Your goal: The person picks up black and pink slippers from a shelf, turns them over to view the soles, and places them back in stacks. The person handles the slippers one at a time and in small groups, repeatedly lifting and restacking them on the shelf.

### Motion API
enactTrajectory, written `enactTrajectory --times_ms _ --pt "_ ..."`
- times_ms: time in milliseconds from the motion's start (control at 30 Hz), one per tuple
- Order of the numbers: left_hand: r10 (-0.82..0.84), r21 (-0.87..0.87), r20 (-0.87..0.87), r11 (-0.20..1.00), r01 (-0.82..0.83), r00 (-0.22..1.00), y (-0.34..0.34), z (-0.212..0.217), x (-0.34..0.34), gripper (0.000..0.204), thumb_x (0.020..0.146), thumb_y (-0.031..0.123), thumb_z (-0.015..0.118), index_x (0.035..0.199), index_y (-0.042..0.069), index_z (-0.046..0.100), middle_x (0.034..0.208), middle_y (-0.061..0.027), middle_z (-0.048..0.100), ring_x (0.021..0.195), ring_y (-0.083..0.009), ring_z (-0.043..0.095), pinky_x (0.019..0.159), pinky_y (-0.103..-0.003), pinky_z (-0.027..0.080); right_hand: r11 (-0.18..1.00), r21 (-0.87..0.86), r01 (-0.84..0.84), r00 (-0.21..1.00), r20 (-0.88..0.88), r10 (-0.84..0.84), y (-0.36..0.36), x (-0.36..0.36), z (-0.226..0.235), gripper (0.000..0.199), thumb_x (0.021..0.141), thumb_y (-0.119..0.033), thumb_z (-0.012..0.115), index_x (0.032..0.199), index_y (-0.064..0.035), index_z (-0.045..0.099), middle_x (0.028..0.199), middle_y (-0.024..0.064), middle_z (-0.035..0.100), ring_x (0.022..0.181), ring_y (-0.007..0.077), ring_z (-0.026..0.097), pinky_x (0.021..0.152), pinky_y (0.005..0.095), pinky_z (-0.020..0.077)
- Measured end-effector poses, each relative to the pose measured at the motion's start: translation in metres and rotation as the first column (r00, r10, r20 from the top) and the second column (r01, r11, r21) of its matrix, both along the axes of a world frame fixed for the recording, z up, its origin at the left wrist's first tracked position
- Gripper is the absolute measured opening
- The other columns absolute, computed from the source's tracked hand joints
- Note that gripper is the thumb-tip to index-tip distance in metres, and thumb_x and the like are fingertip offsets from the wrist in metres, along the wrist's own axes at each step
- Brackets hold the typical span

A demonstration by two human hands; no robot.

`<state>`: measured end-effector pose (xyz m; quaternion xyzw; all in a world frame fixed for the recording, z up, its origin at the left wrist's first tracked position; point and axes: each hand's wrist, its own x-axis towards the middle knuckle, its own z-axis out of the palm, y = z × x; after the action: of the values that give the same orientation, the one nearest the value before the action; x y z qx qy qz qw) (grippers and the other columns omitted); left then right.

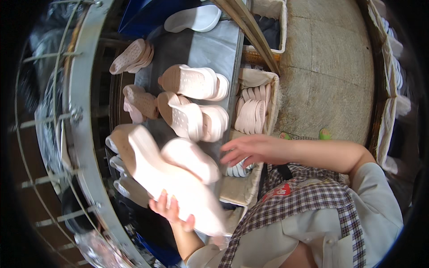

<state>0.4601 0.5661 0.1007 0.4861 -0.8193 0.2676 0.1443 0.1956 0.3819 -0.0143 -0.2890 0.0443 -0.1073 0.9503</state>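
One pale pink sole (181,187) hangs tilted above the worktop (214,51), toward its near end; the left hand (172,212) has its fingers clamped on the rim. Right hand (254,149): fingers apart, empty, beside the right edge. Grip firmly without denting; support the free end.

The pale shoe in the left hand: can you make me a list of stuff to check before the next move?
1. Left hand grips the pale shoe: ok.
2. Right hand is free: ok, open and holding nothing.
3. Pale shoe shows sharply: not ok, blurred and very bright.
4. Pale shoe is apart from the table: cannot tell, it overlaps things in view.
5. Pink pieces sit inside the lined basket: ok.
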Motion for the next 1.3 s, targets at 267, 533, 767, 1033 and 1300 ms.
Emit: enactTrajectory --times_ms 267,533,767,1033,1300 --pt "-0.074 0.187 0.090 0.981 0.056 0.993 -0.029 0.037 -0.144 0.039 0.071 0.046 0.068 0.104 0.043 0.048 0.113 0.0016 0.054 0.111 -0.0186 0.053 0.105 -0.059 0.020 0.818 0.452 -0.355 0.923 0.311 0.228 -0.015 -0.038 0.052 0.055 0.086 -0.035 0.045 0.128 0.0022 0.046 0.117 0.0210 0.058 0.100 0.0262 0.062 0.091 0.0367 0.0501" --pt "-0.085 0.140 0.027 0.987 0.081 0.996 -0.073 0.049 -0.198 0.027 0.073 0.029 0.068 0.097 0.035 0.058 0.118 -0.0007 0.059 0.109 -0.0190 0.056 0.108 -0.051 0.024 0.868 0.481 -0.125 0.823 0.538 -0.180 -0.004 -0.101 0.059 0.068 0.073 -0.015 0.043 0.137 0.0029 0.031 0.131 0.0222 0.047 0.115 0.0313 0.054 0.100 0.0418 0.0424" --pt "-0.306 0.312 -0.441 0.829 0.464 0.844 -0.161 0.060 -0.180 0.043 0.068 0.011 0.069 0.111 0.013 0.060 0.122 -0.0105 0.058 0.110 -0.0317 0.055 0.092 -0.040 0.044 0.840 0.472 0.266 0.888 0.219 -0.404 -0.013 -0.114 0.090 0.050 0.086 -0.022 0.037 0.128 0.0037 0.042 0.127 0.0200 0.049 0.117 0.0308 0.050 0.102 0.0471 0.0378" --pt "0.080 0.513 -0.750 0.697 0.501 0.656 -0.194 0.052 -0.200 0.047 0.071 0.009 0.074 0.115 0.006 0.058 0.118 -0.0092 0.059 0.111 -0.0283 0.053 0.095 -0.036 0.039 0.825 0.345 0.448 0.885 -0.040 -0.464 -0.025 -0.147 0.111 0.052 0.085 -0.030 0.040 0.130 -0.0032 0.040 0.126 0.0169 0.045 0.115 0.0311 0.047 0.097 0.0543 0.0381" --pt "0.162 0.516 -0.821 0.621 0.590 0.547 -0.214 0.037 -0.196 0.047 0.075 0.010 0.075 0.116 0.002 0.056 0.117 -0.0129 0.057 0.110 -0.0245 0.053 0.094 -0.033 0.039 0.782 0.382 0.492 0.863 -0.096 -0.496 -0.032 -0.159 0.106 0.054 0.081 -0.027 0.043 0.126 0.0033 0.039 0.123 0.0189 0.043 0.113 0.0301 0.045 0.097 0.0521 0.0398"
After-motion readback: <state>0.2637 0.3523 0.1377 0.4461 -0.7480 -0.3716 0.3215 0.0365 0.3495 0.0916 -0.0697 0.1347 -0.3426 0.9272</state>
